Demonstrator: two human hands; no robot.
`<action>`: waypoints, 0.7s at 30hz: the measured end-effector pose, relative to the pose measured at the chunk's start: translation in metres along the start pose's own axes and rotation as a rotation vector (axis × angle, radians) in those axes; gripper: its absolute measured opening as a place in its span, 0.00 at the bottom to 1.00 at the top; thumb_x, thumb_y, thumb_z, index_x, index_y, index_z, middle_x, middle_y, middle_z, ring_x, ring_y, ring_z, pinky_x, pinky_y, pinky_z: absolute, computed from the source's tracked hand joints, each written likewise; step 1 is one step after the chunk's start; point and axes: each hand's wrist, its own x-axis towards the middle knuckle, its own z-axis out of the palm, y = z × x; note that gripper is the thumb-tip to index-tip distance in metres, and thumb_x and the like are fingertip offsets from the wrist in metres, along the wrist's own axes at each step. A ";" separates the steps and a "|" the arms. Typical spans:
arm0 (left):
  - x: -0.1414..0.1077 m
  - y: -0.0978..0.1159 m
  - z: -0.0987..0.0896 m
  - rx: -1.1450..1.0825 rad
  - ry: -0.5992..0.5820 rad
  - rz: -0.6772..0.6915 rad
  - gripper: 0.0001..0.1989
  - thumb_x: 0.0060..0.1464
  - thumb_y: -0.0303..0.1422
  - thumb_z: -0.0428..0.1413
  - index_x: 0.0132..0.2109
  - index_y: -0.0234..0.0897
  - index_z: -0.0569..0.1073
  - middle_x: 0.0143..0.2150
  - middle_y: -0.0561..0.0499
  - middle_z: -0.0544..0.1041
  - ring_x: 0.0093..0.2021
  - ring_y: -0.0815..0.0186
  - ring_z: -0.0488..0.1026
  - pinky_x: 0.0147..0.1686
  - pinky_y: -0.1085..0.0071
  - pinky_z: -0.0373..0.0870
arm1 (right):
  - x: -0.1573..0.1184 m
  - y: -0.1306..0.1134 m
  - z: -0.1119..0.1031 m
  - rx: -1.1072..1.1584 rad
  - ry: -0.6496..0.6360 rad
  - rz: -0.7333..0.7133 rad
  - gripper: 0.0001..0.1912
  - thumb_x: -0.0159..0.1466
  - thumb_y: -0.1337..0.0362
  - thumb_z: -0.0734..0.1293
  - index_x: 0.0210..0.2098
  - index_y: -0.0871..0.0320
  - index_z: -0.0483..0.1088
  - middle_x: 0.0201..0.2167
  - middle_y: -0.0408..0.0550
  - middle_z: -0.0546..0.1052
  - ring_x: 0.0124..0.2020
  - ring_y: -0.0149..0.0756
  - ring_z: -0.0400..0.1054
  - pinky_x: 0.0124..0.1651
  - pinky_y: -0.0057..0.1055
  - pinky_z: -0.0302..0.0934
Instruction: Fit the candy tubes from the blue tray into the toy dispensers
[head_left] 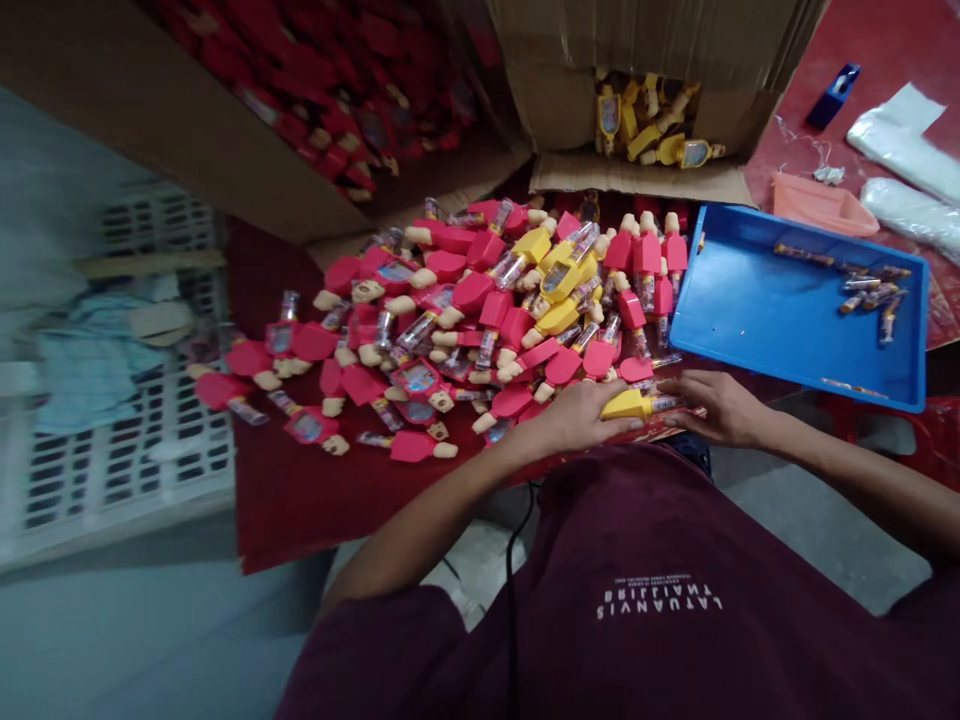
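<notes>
My left hand is closed around a yellow doll-headed toy, its flat yellow body showing past the fingers. A clear candy-filled tube sticks out of the toy's right end. The fingers of my right hand are closed at the outer end of that tube, partly hiding it. Just beyond both hands lies a heap of pink doll-headed toys, many with clear tubes sticking out. Several yellow toys lie in the middle of this heap.
At the right, a blue tray holds several loose candy tubes. Behind stand a carton of pink toys and a carton of yellow toys. Further right are an orange tray, plastic bags and a blue tape dispenser.
</notes>
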 end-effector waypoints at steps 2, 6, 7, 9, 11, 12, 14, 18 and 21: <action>0.000 0.002 -0.006 -0.154 -0.079 0.000 0.23 0.60 0.50 0.55 0.51 0.37 0.74 0.37 0.48 0.79 0.34 0.62 0.75 0.33 0.71 0.66 | -0.001 -0.001 0.002 -0.035 0.037 -0.104 0.16 0.71 0.58 0.63 0.52 0.62 0.71 0.37 0.56 0.77 0.35 0.39 0.72 0.35 0.35 0.66; -0.008 0.009 -0.003 -0.175 -0.061 0.013 0.22 0.59 0.50 0.55 0.49 0.36 0.74 0.35 0.49 0.78 0.32 0.63 0.74 0.32 0.71 0.65 | -0.003 -0.007 0.006 0.044 0.051 -0.157 0.15 0.72 0.61 0.63 0.54 0.61 0.69 0.37 0.54 0.77 0.34 0.36 0.72 0.34 0.32 0.66; -0.011 0.010 0.001 -0.147 -0.040 0.013 0.23 0.60 0.50 0.55 0.50 0.36 0.74 0.35 0.48 0.78 0.32 0.63 0.74 0.32 0.70 0.65 | -0.004 -0.009 0.007 0.070 0.051 -0.162 0.15 0.71 0.62 0.63 0.55 0.60 0.68 0.38 0.55 0.77 0.34 0.36 0.72 0.35 0.32 0.66; -0.016 0.011 0.010 -0.093 -0.020 0.012 0.23 0.61 0.50 0.54 0.52 0.35 0.73 0.36 0.47 0.78 0.33 0.62 0.74 0.33 0.69 0.66 | -0.007 -0.010 0.010 0.125 0.046 -0.165 0.15 0.71 0.63 0.63 0.55 0.61 0.68 0.39 0.55 0.77 0.35 0.36 0.73 0.35 0.32 0.66; -0.020 0.011 0.018 -0.054 -0.030 0.007 0.24 0.62 0.50 0.53 0.53 0.35 0.72 0.36 0.46 0.78 0.33 0.61 0.75 0.34 0.69 0.67 | -0.011 -0.009 0.016 0.168 0.038 -0.142 0.15 0.71 0.62 0.63 0.55 0.60 0.68 0.39 0.55 0.78 0.36 0.36 0.73 0.36 0.32 0.67; -0.020 0.010 0.021 -0.034 -0.037 0.003 0.24 0.63 0.49 0.53 0.54 0.34 0.72 0.37 0.45 0.78 0.34 0.61 0.75 0.35 0.68 0.68 | -0.013 -0.007 0.020 0.172 0.031 -0.124 0.15 0.71 0.60 0.63 0.54 0.60 0.68 0.39 0.55 0.78 0.35 0.36 0.73 0.36 0.32 0.67; -0.014 0.007 0.022 0.038 -0.043 -0.007 0.24 0.63 0.48 0.53 0.56 0.34 0.71 0.40 0.44 0.79 0.36 0.59 0.76 0.36 0.68 0.69 | -0.013 0.001 0.027 0.138 0.013 -0.071 0.16 0.72 0.58 0.61 0.53 0.61 0.69 0.38 0.56 0.78 0.34 0.37 0.72 0.36 0.34 0.67; 0.019 -0.008 0.002 0.310 0.018 -0.028 0.21 0.62 0.45 0.54 0.55 0.37 0.73 0.46 0.43 0.79 0.42 0.57 0.77 0.39 0.67 0.68 | -0.003 0.039 0.028 -0.033 0.104 0.021 0.23 0.71 0.53 0.61 0.58 0.62 0.67 0.47 0.62 0.76 0.44 0.45 0.73 0.45 0.41 0.69; 0.050 -0.026 -0.036 0.529 0.253 -0.163 0.23 0.64 0.48 0.51 0.55 0.35 0.72 0.48 0.41 0.78 0.45 0.54 0.76 0.40 0.66 0.68 | -0.003 0.094 0.007 -0.097 0.347 0.217 0.32 0.69 0.48 0.63 0.66 0.59 0.60 0.58 0.63 0.70 0.53 0.45 0.70 0.53 0.44 0.67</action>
